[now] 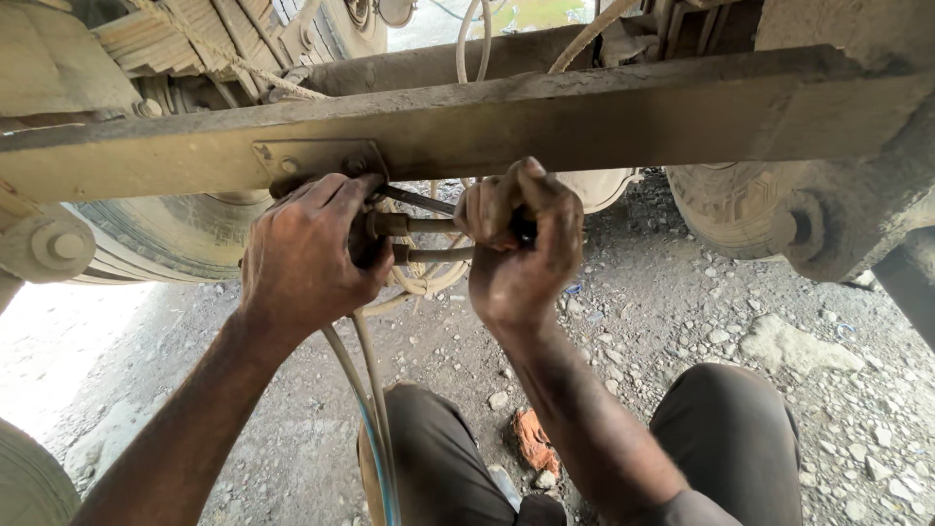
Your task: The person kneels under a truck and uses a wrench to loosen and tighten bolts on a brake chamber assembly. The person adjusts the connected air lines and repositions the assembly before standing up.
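Left hand (310, 255): clamped around fitting (382, 226), just under bracket (317, 161).
Right hand (516, 244): fisted on tool (419, 202), beside fitting.
Hoses (368, 390): hanging below left hand.
Technique: brace fitting firmly; turn tool squarely, avoiding slip.

— Your left hand (310, 245)?
— Raised on an outstretched forearm, fingers curled into a closed grip, knuckles toward you.
— Your right hand (518, 244)?
— Level with it, just beside, fist clenched, wrist bent.
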